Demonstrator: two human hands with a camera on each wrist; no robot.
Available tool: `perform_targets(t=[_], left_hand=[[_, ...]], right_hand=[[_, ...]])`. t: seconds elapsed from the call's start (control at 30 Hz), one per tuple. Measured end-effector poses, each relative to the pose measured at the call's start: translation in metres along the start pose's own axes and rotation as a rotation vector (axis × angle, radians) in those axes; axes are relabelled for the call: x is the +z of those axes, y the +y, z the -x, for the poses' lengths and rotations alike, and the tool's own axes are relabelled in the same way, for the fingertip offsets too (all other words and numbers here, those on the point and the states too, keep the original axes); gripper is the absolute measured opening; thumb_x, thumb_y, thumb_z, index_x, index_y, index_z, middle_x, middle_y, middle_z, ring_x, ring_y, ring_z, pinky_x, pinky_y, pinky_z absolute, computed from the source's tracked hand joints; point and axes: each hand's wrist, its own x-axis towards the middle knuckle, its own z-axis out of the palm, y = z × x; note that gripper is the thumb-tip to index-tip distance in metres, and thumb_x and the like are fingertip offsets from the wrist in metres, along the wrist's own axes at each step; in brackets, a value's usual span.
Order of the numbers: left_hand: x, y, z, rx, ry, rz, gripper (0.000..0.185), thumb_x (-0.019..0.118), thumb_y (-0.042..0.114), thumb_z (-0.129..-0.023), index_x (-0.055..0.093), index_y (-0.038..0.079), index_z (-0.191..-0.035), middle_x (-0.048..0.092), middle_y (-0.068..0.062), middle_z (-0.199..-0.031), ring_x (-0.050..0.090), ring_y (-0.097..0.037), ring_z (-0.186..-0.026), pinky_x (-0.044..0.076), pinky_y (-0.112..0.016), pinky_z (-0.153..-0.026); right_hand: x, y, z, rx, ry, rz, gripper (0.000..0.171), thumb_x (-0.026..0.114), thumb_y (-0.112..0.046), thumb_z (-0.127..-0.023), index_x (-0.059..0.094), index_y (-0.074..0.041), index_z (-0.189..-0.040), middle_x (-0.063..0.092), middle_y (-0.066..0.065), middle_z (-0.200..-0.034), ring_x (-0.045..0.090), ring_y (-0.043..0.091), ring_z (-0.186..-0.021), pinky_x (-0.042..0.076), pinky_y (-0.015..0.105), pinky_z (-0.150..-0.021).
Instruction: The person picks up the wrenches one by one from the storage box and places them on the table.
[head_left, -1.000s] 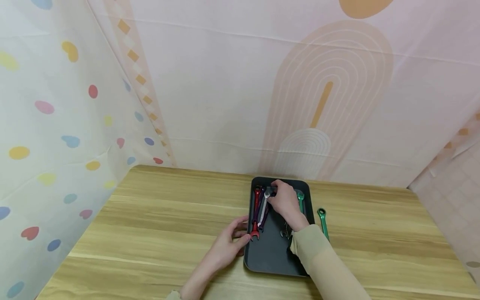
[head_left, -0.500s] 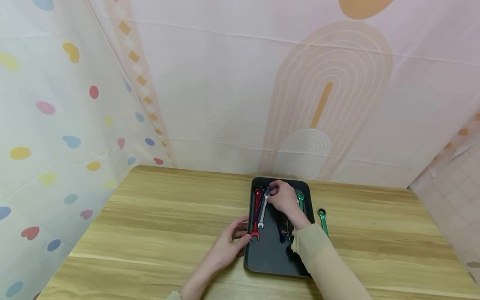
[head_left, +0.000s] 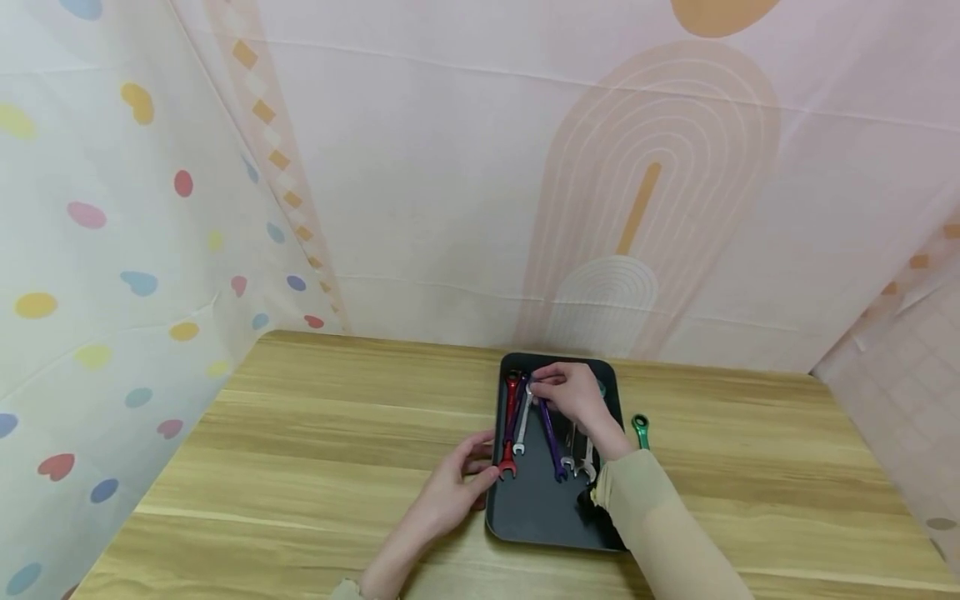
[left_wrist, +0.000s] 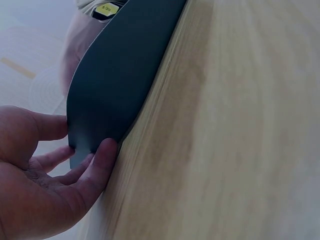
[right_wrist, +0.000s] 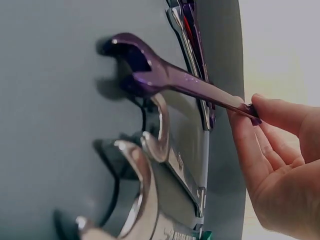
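A black tray (head_left: 538, 508) lies on the wooden table. My right hand (head_left: 537, 388) pinches the far end of a purple wrench (head_left: 551, 438), whose open jaw end points toward me and is raised off the tray floor (right_wrist: 50, 150) in the right wrist view. The purple wrench (right_wrist: 170, 76) is held between thumb and fingertips (right_wrist: 239, 131). A red wrench (head_left: 511, 421) and a silver wrench (head_left: 522, 423) lie at the tray's left. Two silver wrenches (head_left: 579, 457) lie by my right wrist. My left hand (head_left: 480, 468) grips the tray's left edge (left_wrist: 95, 135).
A green wrench (head_left: 641, 430) lies on the table (head_left: 315, 433) just right of the tray. Patterned cloth walls (head_left: 450, 183) close in the back and both sides. Bare tabletop stretches to the left of the tray.
The purple wrench's open end swung right, away from the red and silver wrenches, toward the tray's middle. My right hand shifted slightly left. The left hand stayed on the tray edge.
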Motion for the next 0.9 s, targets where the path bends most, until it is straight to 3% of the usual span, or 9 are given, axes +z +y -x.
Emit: perform_targets(t=[0.4,0.73,0.9], left_hand=[[0.0,-0.001,-0.001,0.014,0.002,-0.012,0.051,0.062,0.006,-0.104,0.048,0.001,-0.153,0.06,-0.03,-0.142,0.064,-0.037,-0.124,0.059,-0.035,-0.072],[-0.001,-0.001,-0.001,-0.002,0.006,-0.008,0.051,0.062,0.007,-0.104,0.048,0.003,-0.153,0.059,-0.029,-0.143,0.064,-0.037,-0.124,0.059,-0.036,-0.072],[-0.001,-0.001,0.0,0.003,0.009,-0.021,0.051,0.062,0.006,-0.104,0.048,0.002,-0.153,0.06,-0.029,-0.142,0.064,-0.038,-0.124,0.06,-0.036,-0.073]], right_hand=[[-0.013,-0.003,0.011,-0.072,-0.114,0.032,0.031,0.074,-0.007,-0.095,0.073,0.001,-0.126,0.076,0.018,-0.113,0.071,0.014,-0.089,0.063,0.036,-0.085],[-0.028,-0.011,0.024,-0.171,-0.127,-0.093,0.034,0.072,-0.006,-0.098,0.069,0.005,-0.129,0.075,0.022,-0.117,0.072,0.008,-0.089,0.064,0.037,-0.088],[-0.041,-0.01,0.036,-0.24,-0.121,-0.189,0.036,0.07,-0.002,-0.098,0.065,0.009,-0.132,0.076,0.016,-0.114,0.071,0.002,-0.089,0.062,0.025,-0.085]])
